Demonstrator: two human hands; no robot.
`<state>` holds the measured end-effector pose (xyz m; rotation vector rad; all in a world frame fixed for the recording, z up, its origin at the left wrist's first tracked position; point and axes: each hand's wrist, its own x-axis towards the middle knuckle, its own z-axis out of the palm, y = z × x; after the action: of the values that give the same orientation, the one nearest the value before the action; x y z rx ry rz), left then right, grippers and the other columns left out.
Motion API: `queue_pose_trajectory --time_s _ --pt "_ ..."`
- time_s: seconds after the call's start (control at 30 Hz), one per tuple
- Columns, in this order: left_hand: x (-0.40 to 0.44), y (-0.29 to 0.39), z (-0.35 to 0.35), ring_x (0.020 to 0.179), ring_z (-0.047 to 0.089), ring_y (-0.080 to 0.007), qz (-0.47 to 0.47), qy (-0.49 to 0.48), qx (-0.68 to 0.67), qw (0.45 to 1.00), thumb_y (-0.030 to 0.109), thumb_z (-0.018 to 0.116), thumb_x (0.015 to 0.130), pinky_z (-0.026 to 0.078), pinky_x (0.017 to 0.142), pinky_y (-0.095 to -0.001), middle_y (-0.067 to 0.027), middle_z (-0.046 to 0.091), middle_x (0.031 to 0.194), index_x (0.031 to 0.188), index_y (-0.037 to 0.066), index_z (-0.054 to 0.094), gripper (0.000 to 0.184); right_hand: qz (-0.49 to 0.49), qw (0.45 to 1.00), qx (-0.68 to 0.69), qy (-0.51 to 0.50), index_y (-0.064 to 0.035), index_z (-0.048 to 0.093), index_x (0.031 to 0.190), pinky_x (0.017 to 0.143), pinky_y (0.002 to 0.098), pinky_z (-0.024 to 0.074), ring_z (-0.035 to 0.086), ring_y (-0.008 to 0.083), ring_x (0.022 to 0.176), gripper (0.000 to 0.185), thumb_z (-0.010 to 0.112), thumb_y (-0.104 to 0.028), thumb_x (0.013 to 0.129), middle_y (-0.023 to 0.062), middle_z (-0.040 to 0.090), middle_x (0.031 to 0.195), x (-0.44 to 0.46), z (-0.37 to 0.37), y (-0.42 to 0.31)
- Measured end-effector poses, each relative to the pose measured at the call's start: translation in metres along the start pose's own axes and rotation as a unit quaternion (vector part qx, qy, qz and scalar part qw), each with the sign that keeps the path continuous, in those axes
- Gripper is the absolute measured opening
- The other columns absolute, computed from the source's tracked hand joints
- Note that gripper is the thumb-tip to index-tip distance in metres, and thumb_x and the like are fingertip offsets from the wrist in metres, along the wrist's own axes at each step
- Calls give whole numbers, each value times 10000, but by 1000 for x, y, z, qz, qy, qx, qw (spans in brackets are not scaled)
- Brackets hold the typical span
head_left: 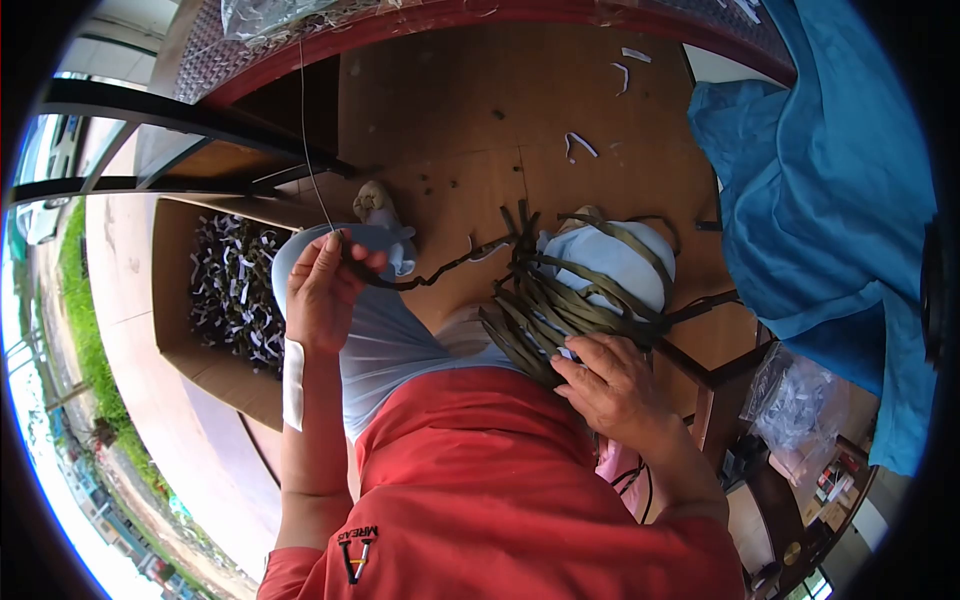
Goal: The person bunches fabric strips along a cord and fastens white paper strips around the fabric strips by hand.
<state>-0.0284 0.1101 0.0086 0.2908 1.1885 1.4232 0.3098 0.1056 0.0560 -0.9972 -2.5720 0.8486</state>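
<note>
My left hand [325,280] is raised over my thigh, thumb and fingers pinched on the end of a dark olive fabric strap [410,284]. A thin cord [308,150] runs down from above to the same fingertips. From there the strap trails right to a bundle of olive straps [560,310] draped across my other leg. Over the near side of that bundle lies my right hand [610,385], its fingers curled in on the straps. A small white piece [567,353] shows at its fingertips; the palm side is hidden.
On the left stands a cardboard box [175,310] filled with dark pieces bearing white tags. White scraps [580,146] lie on the brown floor [430,110]. Blue cloth [820,200] hangs at the right, above a clear plastic bag [795,400]. A red-edged table [500,12] spans the top.
</note>
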Motion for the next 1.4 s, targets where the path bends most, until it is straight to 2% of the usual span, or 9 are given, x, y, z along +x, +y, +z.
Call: queue_pose_trajectory --time_s 0.23,0.53,0.7,0.9,1.07,1.17,1.27,1.3,1.4 --pt "95 47 25 793 642 -247 38 -72 -33 996 165 478 942 521 790 -391 -65 611 808 1016 14 553 185 -46 986 154 41 -8 579 1027 733 356 469 570 273 859 322 686 -74 730 119 561 1005 100 6 32" --pt "156 88 70 894 621 -216 77 -28 147 986 284 490 938 485 795 -331 -78 631 943 1093 13 538 316 85 744 656 -99 -19 603 900 736 301 499 617 162 744 311 549 -325 908 81 626 817 263 83 0" --pt "61 65 26 1102 526 -200 157 26 201 967 401 430 951 418 877 -333 -120 534 1234 1331 44 388 523 139 751 646 11 -16 609 835 646 277 497 605 152 671 367 552 -374 894 78 622 770 323 43 11" --pt "1 -12 31 899 579 -97 1 -167 173 971 304 482 950 421 833 -230 -57 645 997 1156 23 571 360 95 776 623 -27 -23 598 973 716 283 485 604 151 769 464 496 -469 901 79 621 873 341 59 5" --pt "34 30 34 736 462 -52 57 -92 212 971 313 516 933 387 699 -230 12 595 784 1014 44 671 321 71 799 594 -54 -25 373 1333 844 291 442 521 159 1020 735 469 -585 865 95 551 1101 245 63 14" --pt "69 31 30 739 449 -67 138 -122 309 933 371 527 918 382 707 -246 27 565 778 1021 59 678 361 4 832 546 -94 -26 362 1320 890 321 427 470 175 1130 608 606 -346 864 98 584 1064 175 95 -7" --pt "54 34 44 750 447 -93 89 -113 266 953 441 480 923 382 739 -270 3 588 861 1080 59 650 447 100 787 556 -250 -14 533 1076 808 328 488 620 195 850 330 577 -286 893 115 631 872 139 111 -16" --pt "44 36 48 755 446 -102 51 -94 224 969 466 457 926 383 753 -279 -9 602 898 1105 56 637 482 148 700 643 -272 -18 555 1024 772 335 508 638 206 781 313 566 -304 898 124 635 853 133 112 -17" --pt "3 3 19 959 514 -143 6 -94 81 992 518 340 943 369 865 -274 -90 603 1102 1290 15 454 621 155 609 766 -136 -37 558 1026 713 356 529 639 228 797 310 527 -325 916 131 638 861 154 80 -28"
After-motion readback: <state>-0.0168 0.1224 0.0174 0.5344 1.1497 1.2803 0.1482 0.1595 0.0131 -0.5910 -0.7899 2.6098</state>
